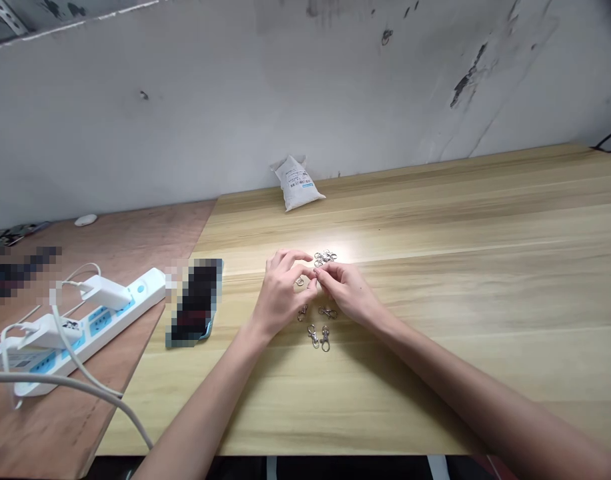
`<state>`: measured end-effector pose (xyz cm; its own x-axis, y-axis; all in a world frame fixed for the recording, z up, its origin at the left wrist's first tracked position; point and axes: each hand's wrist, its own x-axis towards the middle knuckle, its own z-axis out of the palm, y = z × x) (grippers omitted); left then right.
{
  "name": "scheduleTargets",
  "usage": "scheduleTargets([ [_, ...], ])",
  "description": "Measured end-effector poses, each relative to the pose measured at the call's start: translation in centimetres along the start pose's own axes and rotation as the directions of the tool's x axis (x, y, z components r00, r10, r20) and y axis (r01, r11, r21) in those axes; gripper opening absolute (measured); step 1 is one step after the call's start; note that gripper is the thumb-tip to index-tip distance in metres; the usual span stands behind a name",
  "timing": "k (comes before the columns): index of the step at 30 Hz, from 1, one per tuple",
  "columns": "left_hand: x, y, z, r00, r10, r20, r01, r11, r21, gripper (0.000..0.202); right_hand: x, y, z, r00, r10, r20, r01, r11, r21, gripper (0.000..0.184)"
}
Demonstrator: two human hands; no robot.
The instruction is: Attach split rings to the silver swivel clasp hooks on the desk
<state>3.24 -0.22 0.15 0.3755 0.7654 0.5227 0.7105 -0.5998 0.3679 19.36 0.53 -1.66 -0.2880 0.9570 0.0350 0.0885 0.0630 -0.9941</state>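
Both hands meet over the wooden surface [460, 287], and it's fine, fiddly work: the right hand [349, 292] is pinched narrow on a small metal piece [315, 272], mostly covered by the fingertips, too tiny to name for sure. Right up against it is the left hand [285, 290], thumb and forefinger curled close; whether they grip the piece too, I can't tell. A loose ring [299, 281] sits just beside the left fingers, the clasp pile [325, 257] lies just beyond, and four spread clasps [325, 340] rest nearer the body. Technique, in my judgement: one hand steadies, the other does the precise work; pinch at the very tips so the join is visible, press evenly, and keep it low, because metal this small could easily spring away.
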Motion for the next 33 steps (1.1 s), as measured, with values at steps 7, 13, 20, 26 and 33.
scheduleTargets([
  [7, 0.1, 0.2, -0.1, 0.999, -0.016, -0.034, 0.016, 1.000, 0.011, 0.007, 0.0, 0.0, -0.1, 1.000, -0.012, 0.013, 0.011, 0.998, 0.054, 0.033],
  [13, 0.2, 0.0, -0.4, 0.996, -0.021, -0.084, 0.023, 0.999, 0.027, 0.005, 0.1, -0.1, -0.5, 0.999, -0.032, 0.023, 0.030, 0.998, 0.050, 0.034],
  [20, 0.1, -0.4, -0.3, 0.998, 0.010, -0.066, -0.008, 0.999, 0.031, 0.010, 0.1, 0.0, -0.9, 0.998, -0.046, 0.033, 0.046, 0.999, 0.006, 0.034],
  [26, 0.1, -0.7, -0.2, 1.000, -0.023, -0.012, 0.023, 0.999, 0.044, 0.010, 0.2, 0.5, -0.7, 0.992, -0.119, 0.034, 0.121, 0.991, -0.056, 0.028],
  [33, 0.1, -0.7, -0.6, 0.997, -0.063, 0.043, 0.062, 0.998, 0.023, 0.010, 0.2, -0.1, -1.7, 0.985, -0.170, 0.000, 0.163, 0.944, -0.287, 0.023],
])
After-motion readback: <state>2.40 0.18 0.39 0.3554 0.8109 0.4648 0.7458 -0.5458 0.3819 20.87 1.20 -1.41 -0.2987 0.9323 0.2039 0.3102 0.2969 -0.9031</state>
